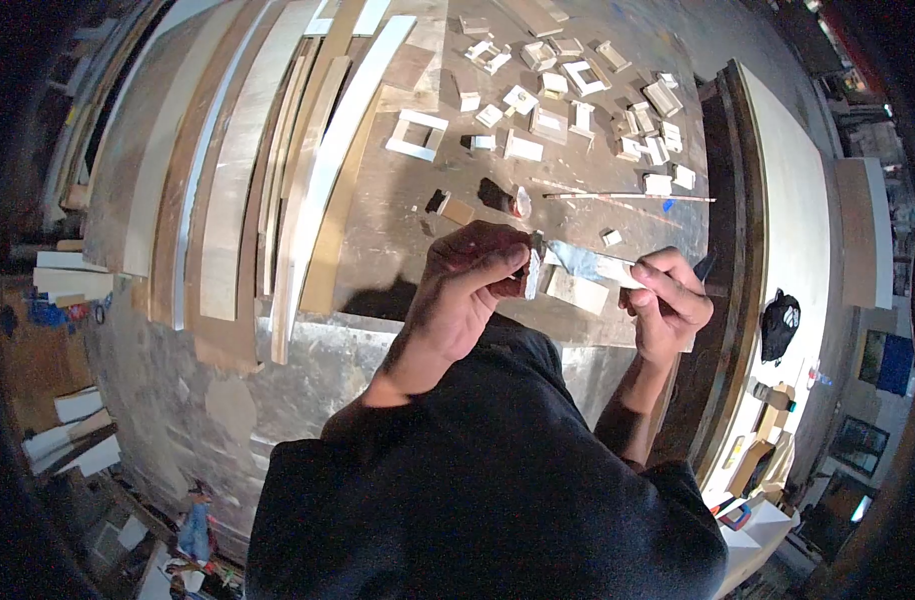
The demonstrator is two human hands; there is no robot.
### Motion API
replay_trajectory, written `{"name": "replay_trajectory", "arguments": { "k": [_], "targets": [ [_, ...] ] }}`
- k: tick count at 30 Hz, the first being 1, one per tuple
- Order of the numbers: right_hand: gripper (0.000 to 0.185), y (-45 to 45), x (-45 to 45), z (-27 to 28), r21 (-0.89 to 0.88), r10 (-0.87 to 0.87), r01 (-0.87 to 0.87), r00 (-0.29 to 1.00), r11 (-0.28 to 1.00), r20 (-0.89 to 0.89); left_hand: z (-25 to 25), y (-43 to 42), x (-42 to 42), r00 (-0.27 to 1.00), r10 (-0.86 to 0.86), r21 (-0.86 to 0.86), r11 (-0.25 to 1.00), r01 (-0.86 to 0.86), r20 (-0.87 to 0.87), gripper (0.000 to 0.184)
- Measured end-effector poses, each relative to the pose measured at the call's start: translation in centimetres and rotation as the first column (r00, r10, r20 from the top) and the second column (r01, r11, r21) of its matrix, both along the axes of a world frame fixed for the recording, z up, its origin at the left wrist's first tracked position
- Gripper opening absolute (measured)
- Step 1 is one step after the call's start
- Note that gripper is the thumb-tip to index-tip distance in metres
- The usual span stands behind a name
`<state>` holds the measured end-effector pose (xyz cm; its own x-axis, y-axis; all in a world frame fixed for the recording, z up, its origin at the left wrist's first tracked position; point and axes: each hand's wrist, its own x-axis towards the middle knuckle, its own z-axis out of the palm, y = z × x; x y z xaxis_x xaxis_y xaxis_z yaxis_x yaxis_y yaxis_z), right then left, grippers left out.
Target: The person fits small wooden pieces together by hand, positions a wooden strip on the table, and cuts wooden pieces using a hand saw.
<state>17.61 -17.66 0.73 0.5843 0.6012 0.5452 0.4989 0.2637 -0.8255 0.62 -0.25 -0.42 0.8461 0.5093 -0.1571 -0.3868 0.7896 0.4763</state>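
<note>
Small piece with a whitish face and a dark edge (534, 272): I see it grasped in the left hand (460, 285), raised above the broad brown tabletop (383, 190). Long pale wooden boards (318, 170) lie lengthwise on the left; small pale wooden blocks and frames (549, 122) are scattered across the far part. The left hand's thumb and fingers are closed around the piece; the right hand (670, 305) pinches the flat pale strip with a grey-blue smeared end (575, 262) between thumb and fingers. From this view I can't tell whether the strip's tip touches the piece or stops just beside it. I'd brace the piece firmly, keep the left fingertips off its whitish face, hold the strip at a shallow angle, and use light, even pressure.
</note>
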Motion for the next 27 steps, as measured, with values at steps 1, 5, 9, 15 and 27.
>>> {"name": "replay_trajectory", "arguments": {
  "k": [1,5,9,15,27],
  "targets": [
    [0.024,0.3,-0.2,0.3,-0.042,-0.013,0.013,1.000,0.999,-0.003,0.1,0.0,-0.1,1.000,-0.014,-0.013,1.000,0.014,-0.009,0.015],
    [0.024,0.1,-0.1,0.3,-0.088,0.059,-0.060,0.998,0.994,-0.014,-0.2,0.1,-0.1,1.000,0.000,-0.061,0.998,0.000,-0.009,0.015],
    [0.025,-0.3,0.3,-0.1,-0.058,0.102,-0.103,0.994,0.993,-0.031,-0.3,0.1,0.1,0.999,0.034,-0.017,0.999,-0.034,-0.008,0.018],
    [0.026,0.6,0.3,0.4,-0.130,0.056,-0.064,0.997,0.989,-0.061,-0.9,0.0,0.2,0.999,0.023,-0.030,0.999,-0.021,0.041,0.020],
    [0.022,0.5,0.2,-0.3,-0.097,0.169,-0.176,0.983,0.980,-0.078,-0.9,0.3,0.1,0.998,0.057,-0.039,0.998,-0.056,0.020,0.019]
  ]
}}
